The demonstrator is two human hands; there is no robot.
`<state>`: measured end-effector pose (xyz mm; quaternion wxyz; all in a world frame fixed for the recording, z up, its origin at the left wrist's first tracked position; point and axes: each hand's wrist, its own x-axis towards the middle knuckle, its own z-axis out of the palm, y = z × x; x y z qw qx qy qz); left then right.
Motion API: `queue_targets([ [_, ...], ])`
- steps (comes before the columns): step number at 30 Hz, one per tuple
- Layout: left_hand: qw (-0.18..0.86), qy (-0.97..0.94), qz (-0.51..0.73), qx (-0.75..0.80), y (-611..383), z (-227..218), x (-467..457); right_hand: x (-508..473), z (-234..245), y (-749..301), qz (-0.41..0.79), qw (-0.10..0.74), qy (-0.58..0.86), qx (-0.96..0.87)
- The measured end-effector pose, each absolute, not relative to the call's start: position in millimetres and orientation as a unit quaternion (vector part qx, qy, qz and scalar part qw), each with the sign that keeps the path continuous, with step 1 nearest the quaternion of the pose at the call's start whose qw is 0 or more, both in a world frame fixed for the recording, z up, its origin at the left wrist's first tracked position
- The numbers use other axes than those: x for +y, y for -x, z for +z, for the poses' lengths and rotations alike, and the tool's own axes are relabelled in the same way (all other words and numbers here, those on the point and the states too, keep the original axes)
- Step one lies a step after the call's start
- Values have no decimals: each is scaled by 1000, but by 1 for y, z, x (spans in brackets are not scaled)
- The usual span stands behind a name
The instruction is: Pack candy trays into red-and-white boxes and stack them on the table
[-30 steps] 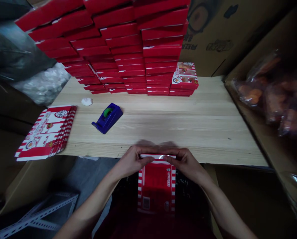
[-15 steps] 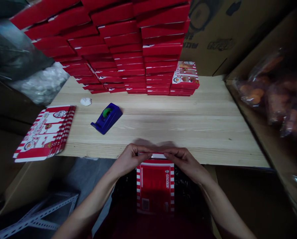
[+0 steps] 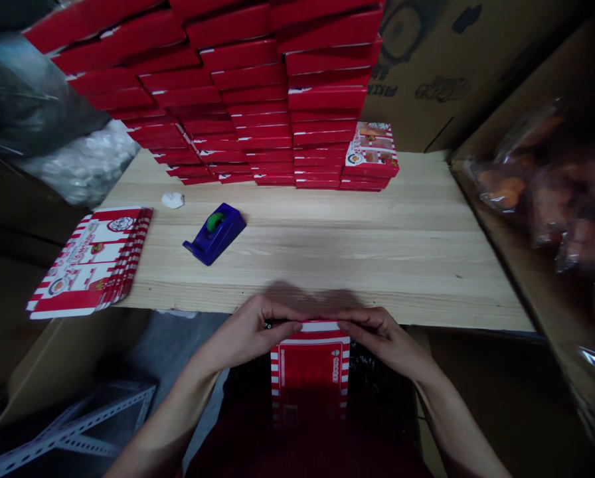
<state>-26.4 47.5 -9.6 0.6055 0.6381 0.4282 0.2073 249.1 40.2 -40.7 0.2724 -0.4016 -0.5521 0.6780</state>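
A red and white striped cardboard box (image 3: 310, 372) is held in front of my body, just below the table's front edge, its lower end lost in shadow. My left hand (image 3: 262, 328) pinches the upper left corner, thumb on the near face. At the upper right corner my right hand (image 3: 380, 335) grips the same way. Between the two thumbs a white strip shows along the top edge. The fingertips behind the box are hidden.
Red boxes (image 3: 257, 99) stand stacked high at the back of the wooden table (image 3: 367, 259). A blue tape dispenser (image 3: 215, 236) and a white scrap (image 3: 172, 200) sit left of centre. Flat striped cartons (image 3: 93, 262) overlap at the left. Bagged goods (image 3: 507, 189) lie in a carton at right.
Both hands have moved slightly down and toward my body with the box, and the hands sit a little farther apart. More of the white strip on its top edge shows.
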Motion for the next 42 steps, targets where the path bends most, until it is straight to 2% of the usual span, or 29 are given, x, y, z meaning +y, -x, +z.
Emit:
queue_targets([
  [6, 527, -735, 167, 394, 23, 10, 56, 42, -27, -251, 639, 234, 386, -623],
  [14, 511, -723, 177, 430, 31, 5, 25, 14, -28, -254, 554, 242, 414, -681],
  [21, 484, -671, 263, 497, 28, -15, 2, 6, -39, -261, 524, 260, 419, -694],
  [25, 487, -659, 302, 487, 26, -31, -1, 13, -41, -248, 492, 282, 430, -703],
  [31, 487, -668, 296, 479, 42, -32, 9, 28, -46, -219, 507, 329, 379, -701],
  [33, 446, -633, 339, 534, 65, -29, 27, 28, -53, -220, 509, 337, 399, -684],
  [36, 264, -508, 455, 682, 117, -24, 70, 27, -66, -227, 508, 334, 435, -665],
  [38, 227, -466, 463, 719, 152, -23, 99, 27, -72, -230, 503, 329, 449, -661],
  [42, 334, -449, 414, 718, 189, -27, 137, 31, -72, -230, 483, 324, 452, -677],
])
